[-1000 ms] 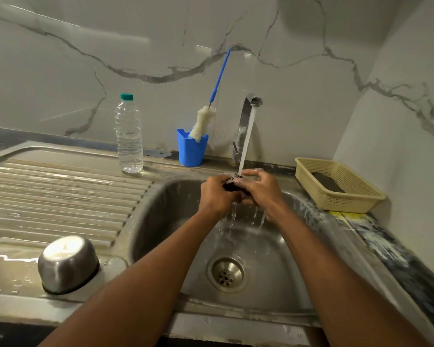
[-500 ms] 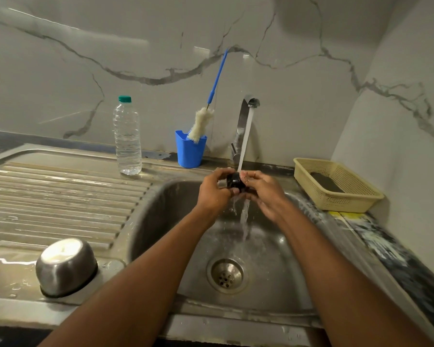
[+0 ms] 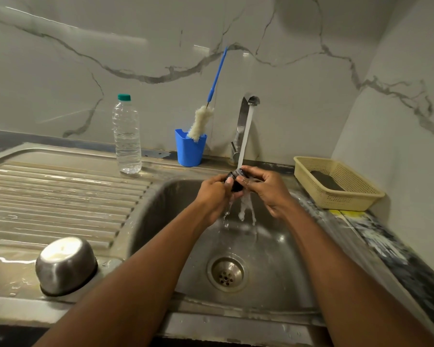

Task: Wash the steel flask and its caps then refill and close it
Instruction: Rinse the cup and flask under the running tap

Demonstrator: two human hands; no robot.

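Rinsing: you hold a small black cap [image 3: 236,182] under the tap's [image 3: 244,113] stream, above the sink [image 3: 281,249].
Left hand [image 3: 217,190]: your fingers curl round it.
Right hand [image 3: 266,187]: pinches its other side, probably rubbing.
Drainboard: steel cup [image 3: 65,265] upside down.

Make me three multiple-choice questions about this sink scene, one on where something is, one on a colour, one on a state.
1. Where does the brush stand?
A. in the blue cup
B. in the basket
C. in the sink

2. What colour is the bottle's top?
A. red
B. green
C. white

3. What is the tap doing?
A. off
B. dripping
C. running

Answers: A, the brush leans in the blue cup. B, the bottle has a green top. C, a steady stream falls from the tap onto the dark cap held by left hand and right hand.
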